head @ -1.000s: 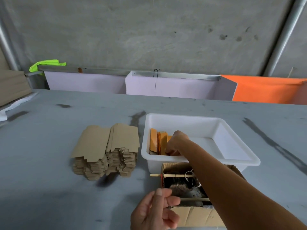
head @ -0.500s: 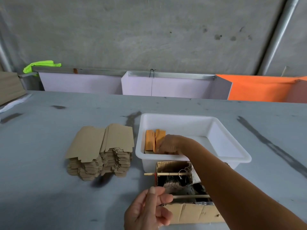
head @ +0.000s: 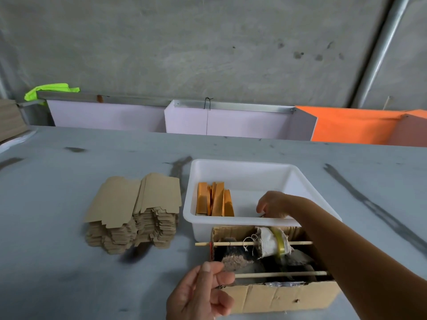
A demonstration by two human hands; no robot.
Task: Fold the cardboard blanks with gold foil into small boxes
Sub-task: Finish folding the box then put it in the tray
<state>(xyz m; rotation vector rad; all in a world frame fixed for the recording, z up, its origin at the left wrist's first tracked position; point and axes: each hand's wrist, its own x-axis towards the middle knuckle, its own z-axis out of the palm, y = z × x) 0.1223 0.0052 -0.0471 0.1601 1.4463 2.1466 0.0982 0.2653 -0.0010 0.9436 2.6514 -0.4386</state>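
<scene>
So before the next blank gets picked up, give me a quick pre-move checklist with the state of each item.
1. Stack of cardboard blanks within reach, left of the tub: ok.
2. White tub has free floor for more boxes: ok.
3. Folded gold boxes stand together at the tub's left end: ok.
4. Right hand free of load: cannot tell, fingertips hidden behind the tub's rim.
5. Left hand free: cannot tell, fingers curled near the tape box.
</scene>
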